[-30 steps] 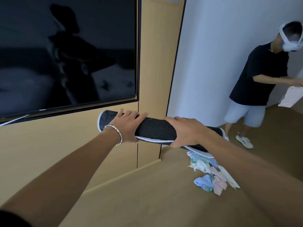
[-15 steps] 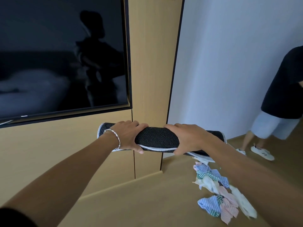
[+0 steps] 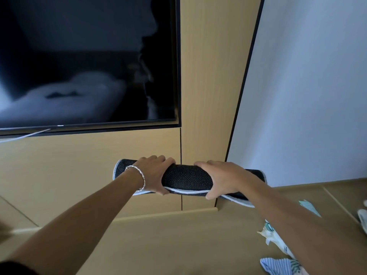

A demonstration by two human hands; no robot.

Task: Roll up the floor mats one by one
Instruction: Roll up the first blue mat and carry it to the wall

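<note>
A rolled floor mat [image 3: 187,179], black with small white dots and a pale stitched edge, is held level in the air in front of a wooden wall panel. My left hand [image 3: 154,175], with a silver bracelet at the wrist, wraps around its left part. My right hand [image 3: 222,177] wraps around its right part, thumb underneath. The mat's loose outer edge hangs a little below the roll on the right side. Both arms stretch forward from the bottom of the view.
A large dark TV screen [image 3: 87,62] hangs on the wooden wall, a white cable [image 3: 23,135] below it. A white wall [image 3: 307,96] stands to the right. Small striped cloths [image 3: 278,263] lie on the wooden floor at the lower right, with a white shoe [image 3: 363,218] at the right edge.
The view has swung left and closer to the wall. The other person has slipped out of sight on the right. Both hands keep their hold on the rolled mat.
</note>
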